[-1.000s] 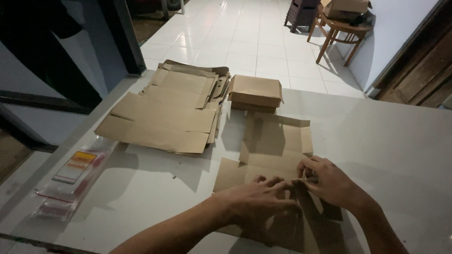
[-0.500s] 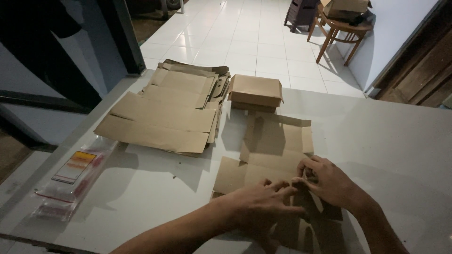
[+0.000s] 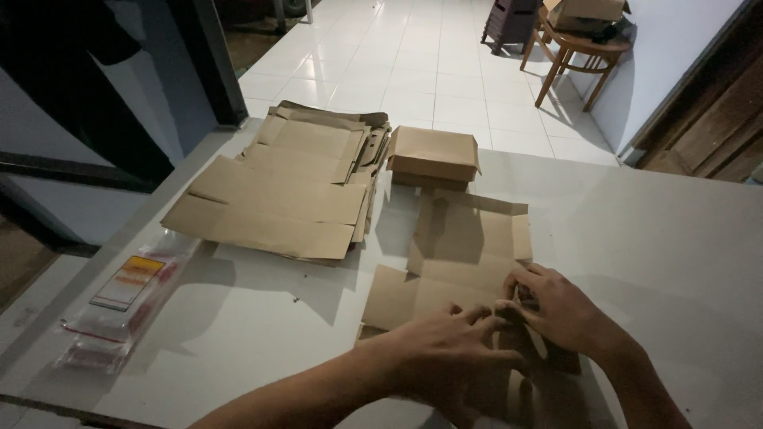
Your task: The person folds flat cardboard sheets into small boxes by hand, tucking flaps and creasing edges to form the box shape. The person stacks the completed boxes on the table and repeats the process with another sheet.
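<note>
A flat brown cardboard box blank (image 3: 465, 246) lies on the white table (image 3: 660, 238) in front of me. My left hand (image 3: 445, 361) presses down on its near part with fingers spread. My right hand (image 3: 560, 310) pinches a small flap at the blank's right near side, fingertips meeting those of the left hand. The blank's near end is hidden under both hands.
A stack of flat cardboard blanks (image 3: 278, 187) lies at the left. A folded brown box (image 3: 433, 156) stands behind the blank. Clear plastic packets (image 3: 119, 302) rest near the table's left edge. Beyond the table are a tiled floor and a wooden stool (image 3: 576, 56).
Both hands shifted slightly on the blank's near part; the left hand's fingers have moved closer to the right hand. The blank has stayed in place.
</note>
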